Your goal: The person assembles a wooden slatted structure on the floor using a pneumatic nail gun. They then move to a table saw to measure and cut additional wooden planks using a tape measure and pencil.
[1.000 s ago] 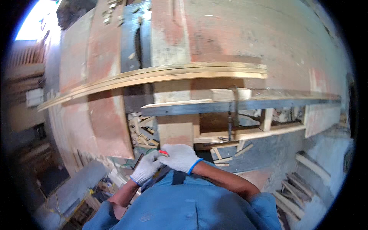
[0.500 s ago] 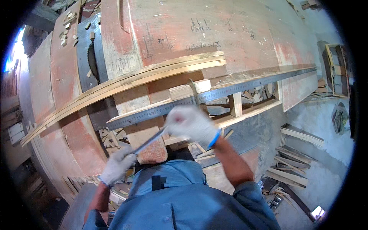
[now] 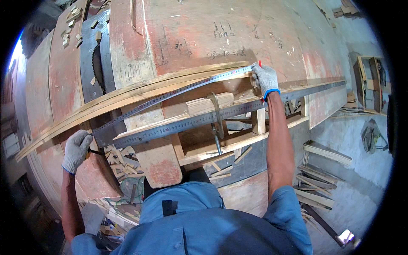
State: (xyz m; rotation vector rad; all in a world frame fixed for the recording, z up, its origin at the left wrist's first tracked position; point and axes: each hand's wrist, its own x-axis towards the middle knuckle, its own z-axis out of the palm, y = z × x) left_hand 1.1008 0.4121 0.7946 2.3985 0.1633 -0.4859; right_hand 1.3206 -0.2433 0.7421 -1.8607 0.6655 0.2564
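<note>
Both arms (image 3: 280,148) spread, right hand (image 3: 266,80) farther forward, tape (image 3: 191,86) between

Cannot trace the left end of the tape measure (image 3: 173,93) past the left hand (image 3: 76,148), nor identify the dark, orange-edged thing (image 3: 89,154) beside that hand, mostly hidden. At the right hand (image 3: 265,80), can see only the tip of a small red thing (image 3: 260,63). Nearer the body from there, lose a stretch of the steel ruler (image 3: 178,124) behind the right forearm (image 3: 280,140); cannot read its tiny graduations. Left of the left hand, cannot name the dim shapes (image 3: 25,185) at the dark rim.
</note>
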